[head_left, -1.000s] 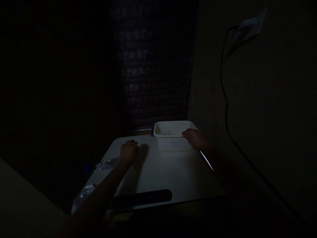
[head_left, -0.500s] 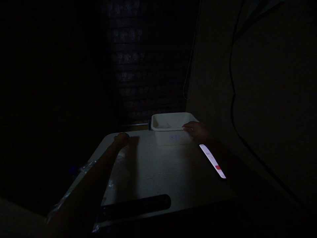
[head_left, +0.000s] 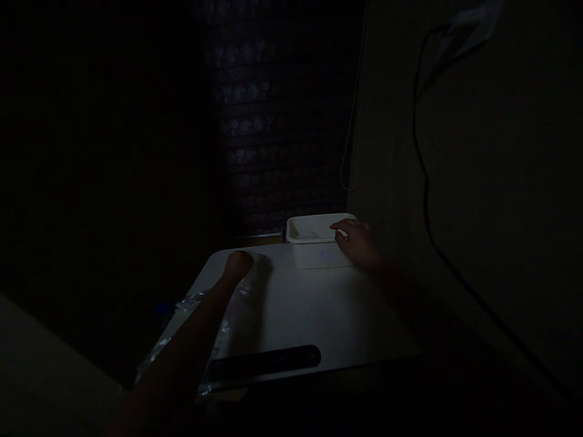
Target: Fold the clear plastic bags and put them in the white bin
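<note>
The room is very dark. My left hand [head_left: 239, 266] is closed in a fist over the far left of the white table [head_left: 291, 315]; what it holds, if anything, is hidden. Crinkled clear plastic [head_left: 194, 298] lies beneath and beside the left forearm. A white rectangular plastic bin [head_left: 319, 256] stands at the back of the table, its inside too dim to make out. My right hand [head_left: 357, 243] is at the bin's right front corner, with thumb and forefinger apart and no object visible between them.
A long dark slot or strip [head_left: 268, 361] runs along the table's near edge. Behind the table hangs a patterned blind [head_left: 246, 124] with a cord loop. A black cable [head_left: 426, 182] runs down the right wall from a pale fixture [head_left: 469, 27].
My right hand has loosened from the bin's rim, its fingers parting. The lit phone screen on the right no longer shows. The view has shifted slightly; my left hand remains closed.
</note>
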A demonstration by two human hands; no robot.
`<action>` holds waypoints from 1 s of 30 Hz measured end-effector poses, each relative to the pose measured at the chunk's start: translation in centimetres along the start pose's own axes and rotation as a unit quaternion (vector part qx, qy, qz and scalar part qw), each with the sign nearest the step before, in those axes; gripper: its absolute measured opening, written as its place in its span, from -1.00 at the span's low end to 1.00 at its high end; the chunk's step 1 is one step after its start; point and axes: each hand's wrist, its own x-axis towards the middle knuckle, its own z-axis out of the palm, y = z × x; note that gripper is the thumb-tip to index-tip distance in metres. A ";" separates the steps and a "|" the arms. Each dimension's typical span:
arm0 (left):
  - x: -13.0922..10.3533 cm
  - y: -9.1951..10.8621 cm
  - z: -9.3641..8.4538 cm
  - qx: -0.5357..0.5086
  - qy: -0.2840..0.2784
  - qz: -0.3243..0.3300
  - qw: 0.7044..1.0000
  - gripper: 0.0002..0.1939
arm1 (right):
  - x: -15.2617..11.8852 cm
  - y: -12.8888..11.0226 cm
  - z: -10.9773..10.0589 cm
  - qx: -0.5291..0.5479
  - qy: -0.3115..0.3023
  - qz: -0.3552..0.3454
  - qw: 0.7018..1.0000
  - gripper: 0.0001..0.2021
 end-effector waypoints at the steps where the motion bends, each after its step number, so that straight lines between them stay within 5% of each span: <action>1: -0.2 0.8 -0.4 -0.012 -0.001 0.008 1.000 -0.87 | 0.0 -0.3 0.3 0.028 -0.029 -0.001 0.999 -0.73; 3: -0.7 2.6 -1.2 -0.103 0.005 0.025 0.994 -0.89 | -0.2 -0.9 1.0 0.099 -0.109 0.016 0.989 -0.75; 6: -2.2 5.3 -2.0 -0.334 -0.043 0.049 0.940 -0.83 | -0.9 -1.7 1.9 0.214 -0.223 0.086 0.947 -0.76; 9: -3.7 7.2 -2.0 -0.485 -0.086 0.061 0.868 -0.76 | -2.1 -2.4 1.8 0.355 -0.305 0.144 0.872 -0.66; 12: -4.7 8.3 -1.2 -0.532 -0.098 0.048 0.840 -0.69 | -3.2 -2.7 1.1 0.484 -0.356 0.151 0.785 -0.57; 14: -5.1 8.5 -0.6 -0.527 -0.097 0.028 0.844 -0.67 | -3.6 -2.4 1.2 0.531 -0.340 0.168 0.758 -0.55; 19: -5.6 8.0 0.7 -0.518 -0.045 -0.002 0.854 -0.75 | -3.8 -0.8 3.0 0.538 -0.233 0.247 0.772 -0.81; 25: -5.8 7.3 0.7 -0.491 0.035 -0.050 0.869 -0.79 | -4.2 0.1 3.0 0.569 -0.191 0.271 0.752 -0.81; 30: -5.9 6.4 0.9 -0.536 0.052 -0.143 0.831 -0.79 | -4.3 0.8 2.2 0.559 -0.122 0.285 0.769 -0.80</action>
